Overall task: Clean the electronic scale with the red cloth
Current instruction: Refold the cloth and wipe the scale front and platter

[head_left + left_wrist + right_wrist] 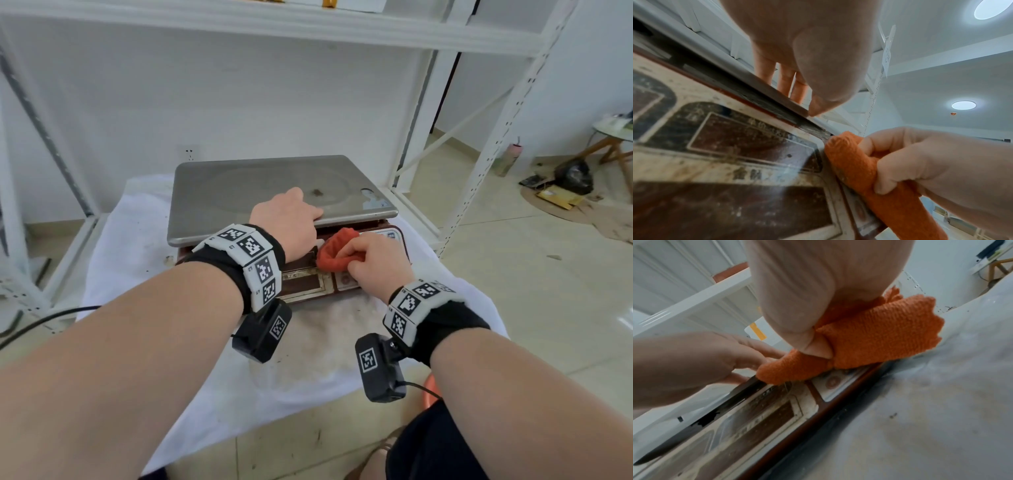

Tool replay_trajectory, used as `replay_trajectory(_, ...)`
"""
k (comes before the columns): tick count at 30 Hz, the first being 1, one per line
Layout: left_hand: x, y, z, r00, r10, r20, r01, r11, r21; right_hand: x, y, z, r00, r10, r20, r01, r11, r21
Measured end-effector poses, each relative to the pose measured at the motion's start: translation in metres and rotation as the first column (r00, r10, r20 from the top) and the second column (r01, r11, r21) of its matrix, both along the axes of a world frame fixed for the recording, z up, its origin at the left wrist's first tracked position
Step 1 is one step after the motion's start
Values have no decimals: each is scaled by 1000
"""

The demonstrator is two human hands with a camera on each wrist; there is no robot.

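The electronic scale stands on a white sheet, with a steel pan (239, 192) above a grimy brown and cream front panel (301, 284). My left hand (291, 219) rests on the pan's front edge. In the left wrist view its fingers (764, 71) lie straight over the pan and the thumb touches the rim. My right hand (373, 260) grips the bunched red cloth (334, 251) and presses it on the panel's right part, just under the pan's edge. The cloth (857, 167) sits beside the stained display windows (735, 146). In the right wrist view the thumb (813, 345) pinches the cloth (879, 337).
The white sheet (137, 240) covers the low shelf board under the scale. White shelving uprights (496, 137) stand at the right, with a shelf overhead. A black cable (44, 318) trails at the left. A black bag and cardboard (572, 178) lie on the tiled floor at the far right.
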State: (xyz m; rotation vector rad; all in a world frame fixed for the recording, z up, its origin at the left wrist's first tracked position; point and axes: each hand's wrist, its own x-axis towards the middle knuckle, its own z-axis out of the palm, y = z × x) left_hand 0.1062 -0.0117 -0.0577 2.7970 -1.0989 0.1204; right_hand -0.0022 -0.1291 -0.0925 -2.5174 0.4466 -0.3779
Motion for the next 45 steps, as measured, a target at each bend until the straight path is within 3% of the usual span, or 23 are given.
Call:
replay_trajectory(4, -1, 1, 0, 1000, 6, -12, -6, 1000, -12, -6, -2, 3, 997, 47, -54, -44, 998, 53)
replay_trajectory(7, -1, 0, 0, 1000, 8, -20, -8, 1000, -28, -6, -13, 11, 997, -59, 49, 53, 990, 127)
replay_trajectory(9, 0, 1, 0, 1000, 10, -26, -11, 999, -30, -5, -19, 10, 986, -132, 100, 120, 985, 120)
replay_trajectory(14, 2, 1, -1, 999, 17, -36, -19, 999, -45, -4, -12, -2, 983, -175, 52, 173, 984, 43)
replay_trajectory(17, 2, 1, -2, 999, 14, -36, -16, 999, -52, -10, 0, -5, 979, -188, 77, 175, 974, 141)
replay_trajectory(22, 2, 0, -3, 999, 17, -27, -18, 999, -29, -20, 8, -5, 996, -90, -4, 89, 978, 191)
replay_trajectory(25, 1, 0, -1, 1000, 9, -25, -9, 1000, -12, -23, -2, 4, 980, -189, 56, 164, 940, 300)
replay_trajectory(28, 1, 1, 1, 999, 2, -32, -2, 1000, -3, -19, -19, 1, 935, -342, 96, 315, 923, 223)
replay_trajectory(31, 1, 2, 1, 1000, -3, -21, 3, 1000, 6, -14, -24, -5, 931, -365, 6, 363, 926, 108)
replay_trajectory(35, 2, 2, -1, 1000, -10, -14, 10, 1000, 8, -13, -22, -4, 934, -345, -93, 351, 934, 61)
replay_trajectory(45, 1, 2, 0, 1000, -17, -15, 17, 1000, 16, -10, 8, -5, 973, -225, -45, 227, 973, 46)
